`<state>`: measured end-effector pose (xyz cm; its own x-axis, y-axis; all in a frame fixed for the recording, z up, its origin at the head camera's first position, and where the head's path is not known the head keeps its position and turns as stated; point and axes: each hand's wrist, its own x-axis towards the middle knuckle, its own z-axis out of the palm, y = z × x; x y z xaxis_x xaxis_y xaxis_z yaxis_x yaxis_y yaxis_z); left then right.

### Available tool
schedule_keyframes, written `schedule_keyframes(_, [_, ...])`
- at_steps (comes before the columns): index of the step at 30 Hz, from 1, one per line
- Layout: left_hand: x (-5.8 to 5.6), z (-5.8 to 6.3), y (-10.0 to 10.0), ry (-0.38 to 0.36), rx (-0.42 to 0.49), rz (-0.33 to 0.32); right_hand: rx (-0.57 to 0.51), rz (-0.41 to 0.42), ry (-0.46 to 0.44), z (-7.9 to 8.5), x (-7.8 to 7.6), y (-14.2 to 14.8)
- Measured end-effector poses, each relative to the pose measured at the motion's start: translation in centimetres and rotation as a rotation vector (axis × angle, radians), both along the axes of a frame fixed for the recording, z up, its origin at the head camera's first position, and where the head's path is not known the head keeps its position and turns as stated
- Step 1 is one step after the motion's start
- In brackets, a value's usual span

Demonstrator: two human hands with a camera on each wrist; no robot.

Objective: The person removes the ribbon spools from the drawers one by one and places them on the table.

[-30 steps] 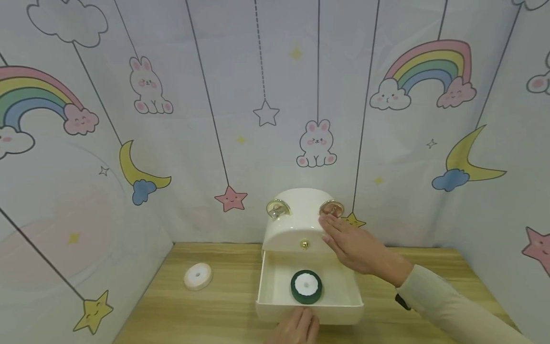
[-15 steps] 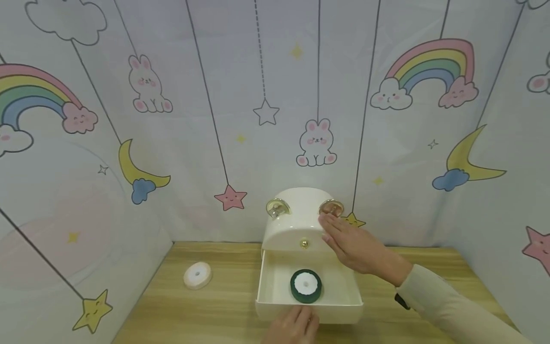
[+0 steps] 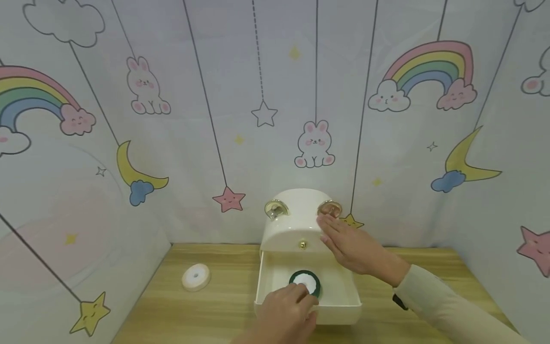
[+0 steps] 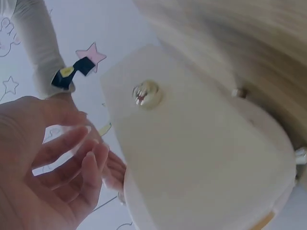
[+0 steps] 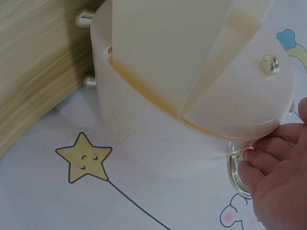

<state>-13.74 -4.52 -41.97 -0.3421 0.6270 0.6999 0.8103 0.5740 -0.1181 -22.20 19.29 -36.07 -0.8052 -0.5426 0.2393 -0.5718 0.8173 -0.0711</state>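
Observation:
A cream box (image 3: pixel 285 234) with a rounded top stands against the back wall, its lower drawer (image 3: pixel 335 314) pulled out. In that drawer lies a dark green ribbon spool (image 3: pixel 317 282) with a white centre. My left hand (image 3: pixel 285 310) is over the drawer's front edge and overlaps part of the spool in the head view. Its loosely bent fingers hold nothing in the left wrist view, beside the drawer front with its gold knob (image 4: pixel 147 95). My right hand (image 3: pixel 350 243) rests on the box's upper right side, fingers nearly straight, fingertips by the right ear-shaped metallic fitting (image 3: pixel 329 208).
A pale peach ribbon spool (image 3: pixel 196 277) lies on the wooden table (image 3: pixel 210 313) to the left. A second ear-shaped fitting (image 3: pixel 275 209) is on the box's left. Above the drawer sits a small gold knob (image 3: pixel 302 244). Printed cloth walls (image 3: pixel 206 143) enclose the back and sides.
My left hand has left the drawer's front and risen over its edge, in front of the green spool. The right hand stays in place on the box, and the drawer remains pulled out.

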Motion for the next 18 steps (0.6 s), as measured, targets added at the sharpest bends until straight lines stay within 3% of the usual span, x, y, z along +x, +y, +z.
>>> schedule_keyframes(6, [-1.0, 2.5, -0.4, -0.218, -0.041, -0.025, 0.001, 0.020, 0.017, -0.1, -0.4, 0.1])
schedule_keyframes(11, [-2.3, 3.7, -0.3, -0.322, -0.140, -0.022, -0.007, 0.024, 0.023, -0.1, -0.6, 0.3])
schedule_keyframes(18, [-4.9, 5.1, 0.2, -0.455, -0.346, -0.015, -0.010, 0.022, 0.022, 0.0, -0.7, 0.3])
